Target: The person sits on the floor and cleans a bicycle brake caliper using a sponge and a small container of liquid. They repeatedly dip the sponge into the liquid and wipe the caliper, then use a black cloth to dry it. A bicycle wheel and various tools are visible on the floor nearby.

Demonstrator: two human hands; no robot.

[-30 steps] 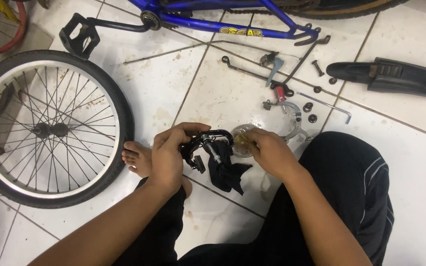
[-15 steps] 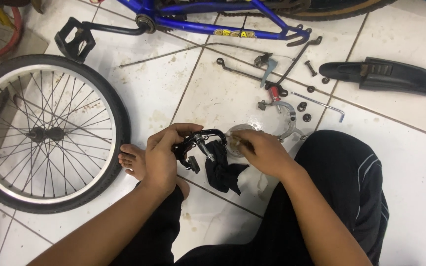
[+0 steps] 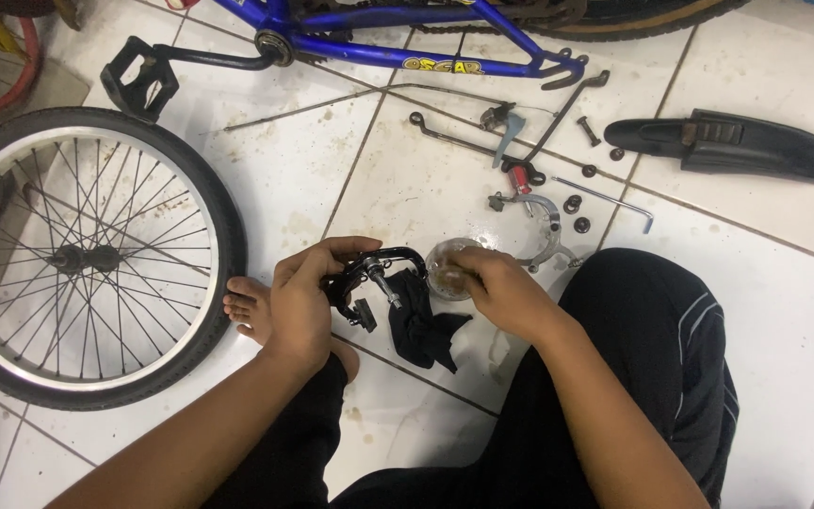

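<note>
1. The left hand (image 3: 301,306) is closed around a black bicycle brake caliper (image 3: 369,278), held just above the white tiled floor (image 3: 784,311) near the picture's centre.
2. The right hand (image 3: 501,292), at 3 o'clock from the caliper, has its fingers in a small clear container (image 3: 447,271); whether they pinch anything I cannot tell.
3. A black rag (image 3: 421,325) hangs below the caliper at 5 o'clock.
4. A spoked bicycle wheel (image 3: 87,259) lies at 9 o'clock.
5. The blue bicycle frame (image 3: 398,42) runs across 12 o'clock; loose bolts (image 3: 581,203) and a silver brake caliper (image 3: 544,217) lie at 1 o'clock.
</note>
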